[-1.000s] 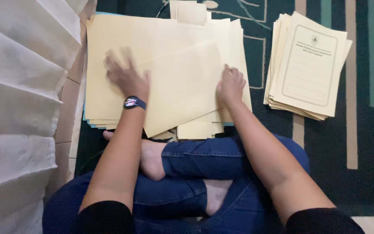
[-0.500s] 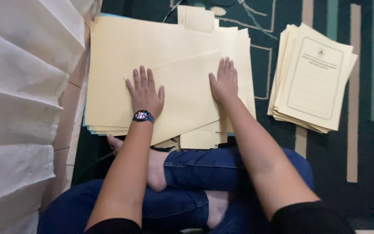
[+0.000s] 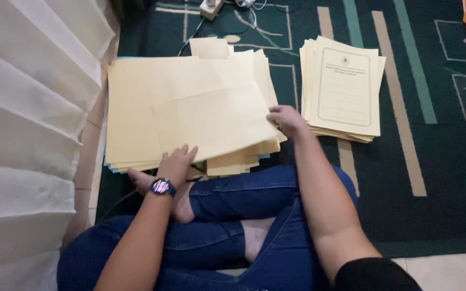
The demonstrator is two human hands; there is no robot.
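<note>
Dark green carpet [image 3: 432,178] with tan stripes, white curtain [image 3: 28,134] at left. Two paper stacks: plain sheets [image 3: 152,97] before crossed legs, printed folders [image 3: 343,86] to right. Top sheet [image 3: 214,121] lies askew on plain stack. Left hand [image 3: 176,164] pinches its near edge; right hand [image 3: 287,119] grips its right edge. Sheet count per stack unreadable. One wristwatch [image 3: 162,187]. Power strip [image 3: 211,6] cut off at top.

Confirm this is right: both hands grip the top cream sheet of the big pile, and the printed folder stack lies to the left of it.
Not quite. In the head view, the printed folder stack lies to the right of the big pile. Left hand and right hand do grip the top cream sheet.
</note>
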